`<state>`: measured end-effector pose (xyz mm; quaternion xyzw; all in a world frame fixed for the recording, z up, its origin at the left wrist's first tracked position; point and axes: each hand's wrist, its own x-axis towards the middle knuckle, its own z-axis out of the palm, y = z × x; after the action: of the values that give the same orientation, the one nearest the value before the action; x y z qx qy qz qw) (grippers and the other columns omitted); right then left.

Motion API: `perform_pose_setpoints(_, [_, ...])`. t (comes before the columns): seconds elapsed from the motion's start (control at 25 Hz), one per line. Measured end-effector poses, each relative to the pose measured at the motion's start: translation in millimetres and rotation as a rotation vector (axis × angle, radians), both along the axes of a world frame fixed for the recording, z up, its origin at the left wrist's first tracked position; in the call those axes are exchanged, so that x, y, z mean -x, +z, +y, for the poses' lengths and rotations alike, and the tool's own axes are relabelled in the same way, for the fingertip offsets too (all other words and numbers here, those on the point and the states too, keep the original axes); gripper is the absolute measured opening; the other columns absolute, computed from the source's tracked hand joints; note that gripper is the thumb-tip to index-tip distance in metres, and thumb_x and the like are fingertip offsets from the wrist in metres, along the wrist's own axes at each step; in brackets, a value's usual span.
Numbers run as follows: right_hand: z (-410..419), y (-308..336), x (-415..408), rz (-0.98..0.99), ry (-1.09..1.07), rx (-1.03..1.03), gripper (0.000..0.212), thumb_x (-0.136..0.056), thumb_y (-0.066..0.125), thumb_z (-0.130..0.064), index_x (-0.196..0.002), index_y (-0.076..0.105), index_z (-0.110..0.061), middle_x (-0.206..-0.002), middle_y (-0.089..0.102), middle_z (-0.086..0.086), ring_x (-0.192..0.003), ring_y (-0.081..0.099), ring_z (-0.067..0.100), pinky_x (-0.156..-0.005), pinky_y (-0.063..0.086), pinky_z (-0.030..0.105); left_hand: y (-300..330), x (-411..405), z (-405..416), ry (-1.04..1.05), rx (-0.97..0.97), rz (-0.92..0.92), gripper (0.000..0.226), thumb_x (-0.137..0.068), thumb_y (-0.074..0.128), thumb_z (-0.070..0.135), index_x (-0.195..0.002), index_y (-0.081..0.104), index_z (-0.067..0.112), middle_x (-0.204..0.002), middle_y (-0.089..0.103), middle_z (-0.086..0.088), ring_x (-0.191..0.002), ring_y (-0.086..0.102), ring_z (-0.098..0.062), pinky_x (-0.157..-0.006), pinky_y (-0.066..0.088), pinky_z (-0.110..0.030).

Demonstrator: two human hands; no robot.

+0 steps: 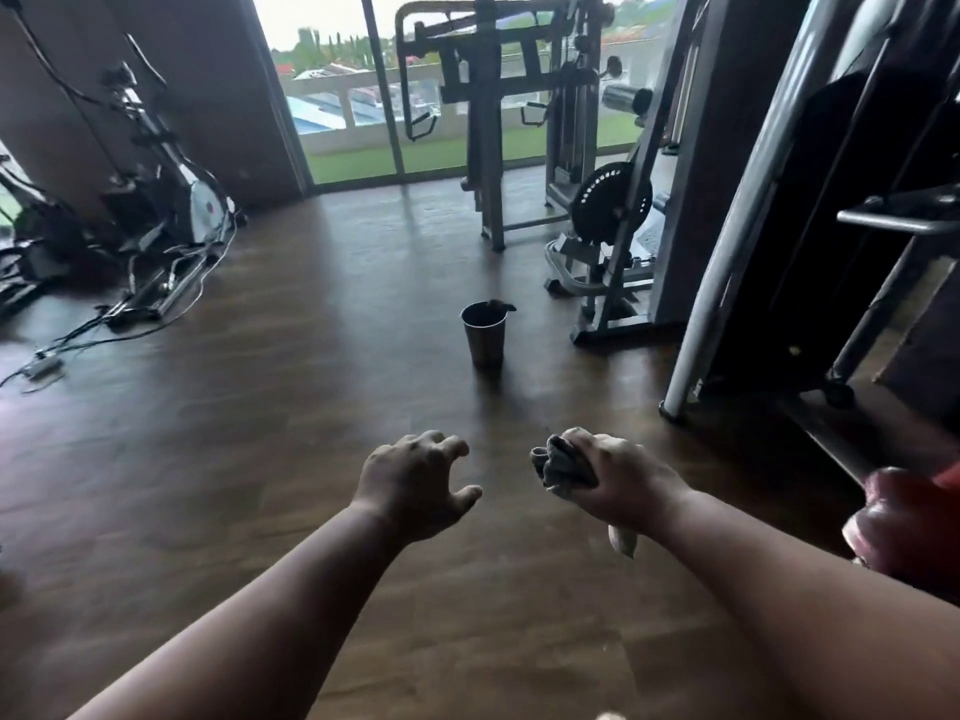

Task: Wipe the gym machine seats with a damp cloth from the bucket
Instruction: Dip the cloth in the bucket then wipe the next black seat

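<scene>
Right hand (618, 478) gripping cloth (563, 467), left hand (415, 480) empty; bucket (484, 335) beyond

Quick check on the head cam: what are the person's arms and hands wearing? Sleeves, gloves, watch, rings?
Nothing visible. Both forearms are bare up to the frame edge, with no sleeves showing. The left hand and right hand have no gloves, and no watch, wristband or ring is discernible. The picture is slightly soft, so a thin ring could be missed.

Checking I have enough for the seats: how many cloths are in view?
2: one cloth bunched in the right hand, another draped over the bucket rim. More may sit inside.
</scene>
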<state>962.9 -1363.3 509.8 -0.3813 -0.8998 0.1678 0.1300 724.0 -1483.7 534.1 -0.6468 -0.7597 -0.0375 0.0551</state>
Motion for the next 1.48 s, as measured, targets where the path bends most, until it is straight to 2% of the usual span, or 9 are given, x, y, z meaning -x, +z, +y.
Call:
perform_pose_setpoints(0.2, [165.9, -5.4, 56.2, -0.01, 0.026, -0.037, 0.043, -0.081, 0.063, -0.055, -0.113, 0.051, -0.029, -0.102, 0.066, -0.001, -0.094, 0.064, 0.026, -0.068, 0.035, 0.027, -6.0, 50.1, 164.8, -0.017, 0.02, 0.037, 0.059, -0.079, 0.052, 0.072, -0.128, 0.052, 0.04, -0.127, 0.059, 0.012, -0.115, 0.058, -0.017, -0.087, 0.047, -0.034])
perform_pose_setpoints(0.32, [268.6, -0.4, 91.8, -0.021, 0.061, -0.02, 0.043, -0.079, 0.063, -0.056, -0.111, 0.05, -0.03, -0.1, 0.065, -0.001, -0.092, 0.064, 0.027, -0.07, 0.043, 0.03, -3.4, 77.9, 259.3, 0.02, 0.017, 0.019, 0.057, -0.079, 0.053, 0.071, -0.127, 0.053, 0.039, -0.127, 0.059, 0.013, -0.115, 0.058, -0.016, -0.086, 0.047, -0.034])
perform_pose_setpoints(0.52, [412.6, 12.2, 152.1, -0.038, 0.088, -0.018, 0.044, -0.077, 0.064, -0.055, -0.111, 0.049, -0.032, -0.097, 0.065, -0.002, -0.088, 0.064, 0.025, -0.068, 0.039, 0.027, 4.9, 127.2, 393.2, 0.05, 0.01, -0.024, 0.056, -0.078, 0.052, 0.071, -0.126, 0.053, 0.041, -0.127, 0.059, 0.014, -0.114, 0.059, -0.016, -0.084, 0.046, -0.033])
perform_pose_setpoints(0.64, [488.6, 13.0, 198.6, -0.038, 0.081, 0.004, 0.044, -0.075, 0.064, -0.055, -0.11, 0.048, -0.033, -0.096, 0.065, -0.002, -0.086, 0.064, 0.024, -0.073, 0.047, 0.03, 1.9, 175.1, 465.2, 0.067, 0.011, -0.053, 0.056, -0.078, 0.053, 0.071, -0.125, 0.054, 0.041, -0.127, 0.06, 0.015, -0.113, 0.06, -0.016, -0.081, 0.045, -0.032])
perform_pose_setpoints(0.84, [609.3, 6.5, 300.8, -0.048, 0.052, 0.027, 0.04, -0.077, 0.062, -0.056, -0.107, 0.044, -0.037, -0.096, 0.064, -0.004, -0.087, 0.063, 0.022, -0.08, 0.053, 0.039, -0.7, 291.2, 593.7, 0.031, 0.007, -0.051, 0.056, -0.078, 0.052, 0.071, -0.125, 0.053, 0.042, -0.127, 0.059, 0.016, -0.113, 0.06, -0.015, -0.081, 0.044, -0.031])
perform_pose_setpoints(1.12, [753.5, 22.0, 464.0, -0.005, -0.063, 0.089, 0.035, -0.077, 0.064, -0.052, -0.105, 0.049, -0.037, -0.097, 0.064, -0.005, -0.091, 0.062, 0.02, -0.081, 0.051, 0.037, 21.9, 462.1, 756.6, -0.054, 0.027, -0.041, 0.055, -0.081, 0.055, 0.07, -0.128, 0.053, 0.041, -0.127, 0.059, 0.013, -0.112, 0.06, -0.018, -0.081, 0.044, -0.031])
perform_pose_setpoints(1.28, [828.7, 20.2, 554.1, -0.026, -0.014, 0.088, 0.036, -0.078, 0.068, -0.045, -0.11, 0.054, -0.033, -0.1, 0.065, -0.003, -0.093, 0.061, 0.021, -0.073, 0.039, 0.028, 20.8, 545.4, 825.9, -0.038, 0.029, -0.048, 0.055, -0.081, 0.055, 0.069, -0.128, 0.053, 0.04, -0.128, 0.059, 0.012, -0.114, 0.059, -0.018, -0.084, 0.046, -0.032])
perform_pose_setpoints(1.48, [953.9, 5.3, 681.9, -0.02, 0.088, 0.056, 0.042, -0.077, 0.071, -0.049, -0.11, 0.055, -0.029, -0.098, 0.067, -0.002, -0.089, 0.064, 0.022, -0.073, 0.047, 0.031, 8.5, 659.3, 931.2, 0.025, 0.03, -0.032, 0.055, -0.082, 0.056, 0.067, -0.128, 0.053, 0.039, -0.129, 0.058, 0.012, -0.117, 0.058, -0.017, -0.088, 0.048, -0.033])
